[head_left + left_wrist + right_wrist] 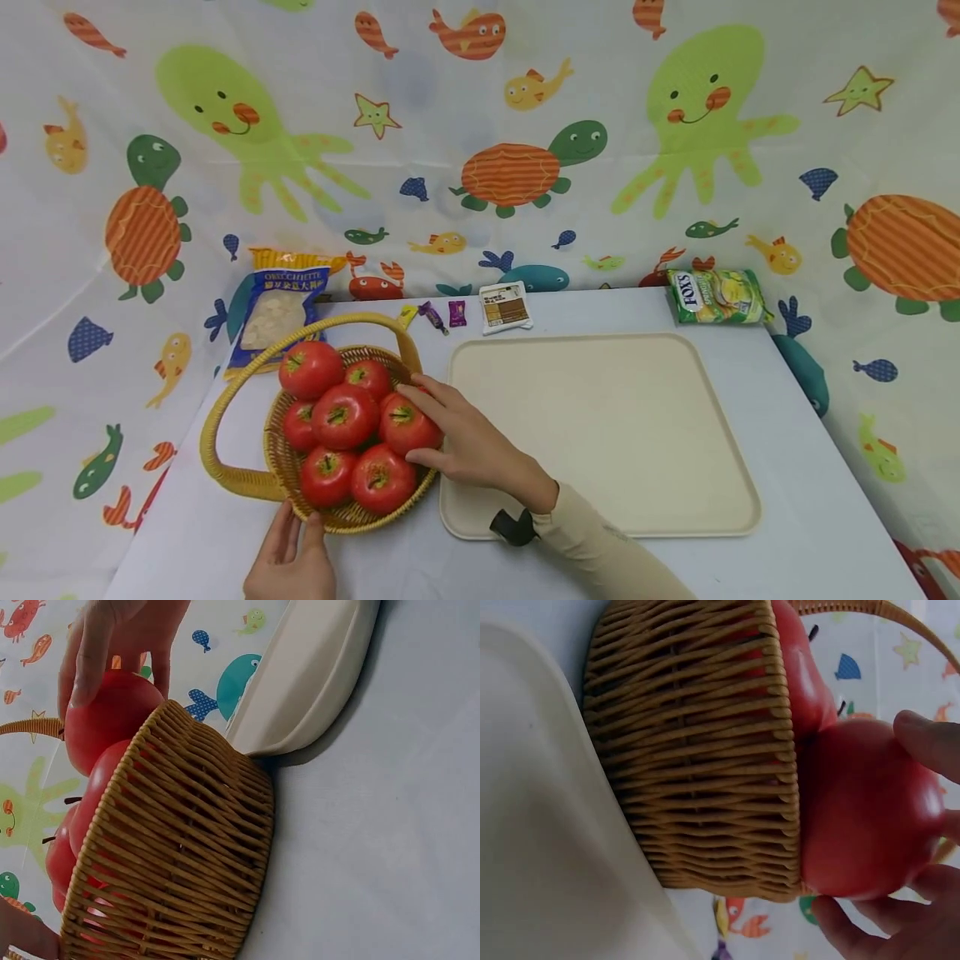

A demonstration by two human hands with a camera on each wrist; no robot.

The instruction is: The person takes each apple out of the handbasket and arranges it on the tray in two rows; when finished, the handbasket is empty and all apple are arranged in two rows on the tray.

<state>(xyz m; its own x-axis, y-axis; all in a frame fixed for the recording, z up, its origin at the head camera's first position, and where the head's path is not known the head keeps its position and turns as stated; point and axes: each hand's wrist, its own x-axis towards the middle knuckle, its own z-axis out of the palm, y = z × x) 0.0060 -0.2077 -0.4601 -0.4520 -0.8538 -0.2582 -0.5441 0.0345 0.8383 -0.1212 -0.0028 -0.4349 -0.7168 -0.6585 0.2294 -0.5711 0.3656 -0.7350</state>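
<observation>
Tray bare and open from above, basket handle arching over tomatoes, snack packets lining the back edge

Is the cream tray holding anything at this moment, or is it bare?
Bare. The head view shows the tray with nothing on it; the tomatoes all sit in the wicker basket beside it.

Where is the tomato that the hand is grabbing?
In the head view, the tomato sits at the right edge of the wicker basket, gripped by the right hand, just left of the cream tray.
</observation>
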